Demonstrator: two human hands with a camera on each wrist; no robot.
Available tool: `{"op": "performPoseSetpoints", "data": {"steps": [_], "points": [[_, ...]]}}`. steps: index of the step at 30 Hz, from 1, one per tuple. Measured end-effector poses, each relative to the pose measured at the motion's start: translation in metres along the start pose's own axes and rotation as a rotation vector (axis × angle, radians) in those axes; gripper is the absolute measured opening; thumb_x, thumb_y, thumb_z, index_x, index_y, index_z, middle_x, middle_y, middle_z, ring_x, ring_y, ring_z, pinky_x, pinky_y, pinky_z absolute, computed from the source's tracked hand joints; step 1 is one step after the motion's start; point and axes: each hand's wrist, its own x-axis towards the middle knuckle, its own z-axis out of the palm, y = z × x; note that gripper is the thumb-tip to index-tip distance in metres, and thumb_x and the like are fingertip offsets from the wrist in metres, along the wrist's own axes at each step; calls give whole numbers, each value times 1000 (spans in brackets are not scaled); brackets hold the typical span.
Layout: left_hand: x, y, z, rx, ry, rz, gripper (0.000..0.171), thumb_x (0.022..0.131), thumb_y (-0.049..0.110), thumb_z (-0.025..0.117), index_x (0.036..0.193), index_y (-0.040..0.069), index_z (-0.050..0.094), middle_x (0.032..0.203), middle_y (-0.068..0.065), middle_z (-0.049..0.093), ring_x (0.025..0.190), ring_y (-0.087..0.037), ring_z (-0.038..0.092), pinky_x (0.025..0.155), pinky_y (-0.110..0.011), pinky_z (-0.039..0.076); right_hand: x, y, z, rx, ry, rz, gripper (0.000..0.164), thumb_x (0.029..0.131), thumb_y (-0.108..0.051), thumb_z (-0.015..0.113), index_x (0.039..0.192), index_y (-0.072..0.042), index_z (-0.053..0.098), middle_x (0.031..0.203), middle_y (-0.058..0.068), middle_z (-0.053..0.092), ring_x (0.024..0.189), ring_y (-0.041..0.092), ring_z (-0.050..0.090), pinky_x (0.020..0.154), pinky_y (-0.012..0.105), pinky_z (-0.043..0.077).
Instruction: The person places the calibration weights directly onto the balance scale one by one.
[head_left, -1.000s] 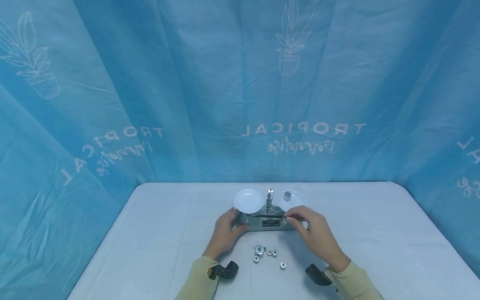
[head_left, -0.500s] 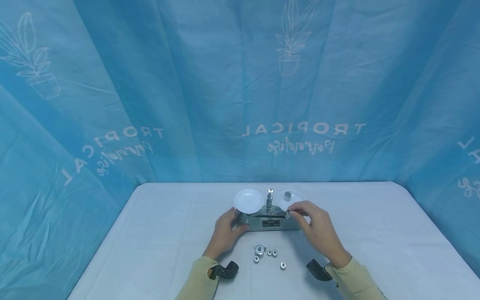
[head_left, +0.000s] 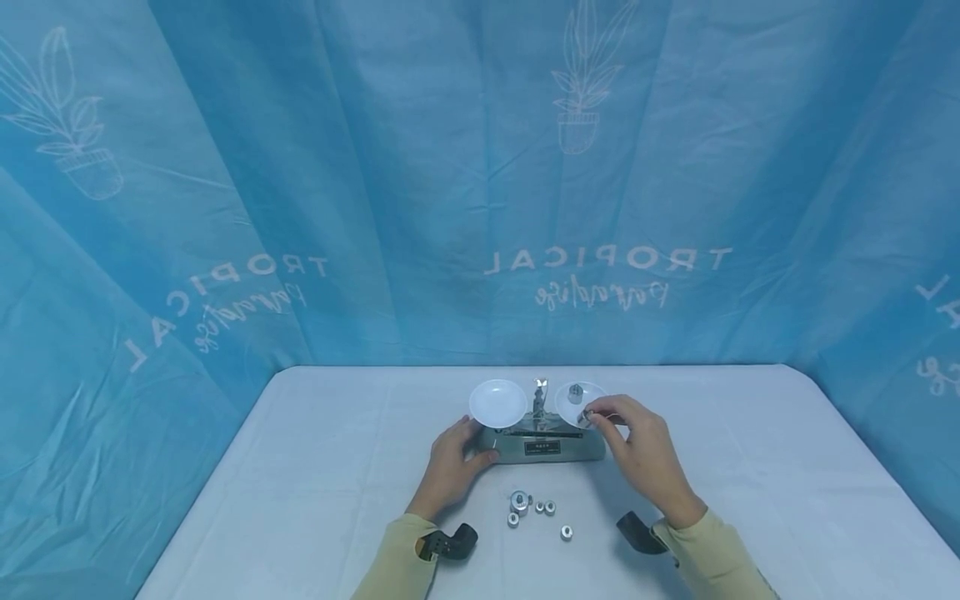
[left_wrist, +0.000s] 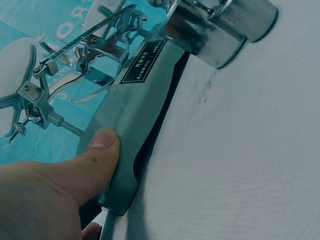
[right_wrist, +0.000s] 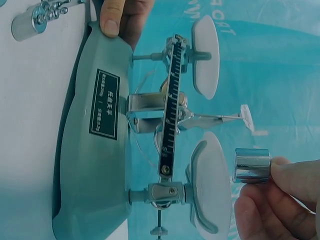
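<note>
A grey-green balance scale [head_left: 517, 448] with two white pans stands on the table. My left hand [head_left: 447, 468] grips the left end of its base, the thumb [left_wrist: 104, 142] lying on the front face and the fingers mostly hidden behind. Between thumb and fingertips my right hand [head_left: 647, 457] pinches a shiny cylindrical metal weight [right_wrist: 251, 166], close over the right pan [right_wrist: 217, 182]. Another metal weight [head_left: 575, 393] sits toward the back of that pan. Nothing lies on the left pan [head_left: 497, 405]. The graduated beam [right_wrist: 172, 95] runs along the front of the scale.
In front of the scale stand a larger weight [head_left: 519, 501] and several small ones, with one small weight [head_left: 566, 532] farther to the right. A white cloth covers the table [head_left: 337, 467]. Blue printed curtains [head_left: 420, 208] hang behind and at both sides.
My right hand has moved the weight up and slightly right, from in front of the scale's base to over the right pan. The left hand stays on the base.
</note>
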Motion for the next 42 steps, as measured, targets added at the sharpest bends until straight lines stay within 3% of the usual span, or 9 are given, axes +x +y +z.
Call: {"op": "performPoseSetpoints", "data": {"steps": [23, 34, 42], "points": [[-1, -1, -1, -6, 5, -5, 62, 92, 33, 72, 146, 12, 52, 150, -10, 51, 145, -36, 37, 118, -62, 26, 6, 14, 2, -57, 94, -36, 14, 91, -2, 73, 105, -6, 70, 103, 8, 71, 94, 25, 69, 81, 46, 61], [-1, -2, 1, -8, 10, 16, 62, 92, 33, 72, 146, 11, 52, 150, -11, 51, 144, -37, 37, 118, -62, 26, 15, 19, 5, -80, 96, -38, 12, 94, -1, 70, 105, -3, 68, 103, 11, 70, 95, 28, 69, 82, 48, 60], [0, -1, 1, -4, 9, -6, 62, 92, 34, 72, 147, 14, 51, 151, -8, 50, 145, -34, 36, 119, -61, 26, 21, 22, 6, -110, 60, -27, 11, 95, -4, 68, 106, -2, 68, 104, 12, 69, 95, 28, 68, 83, 48, 59]]}}
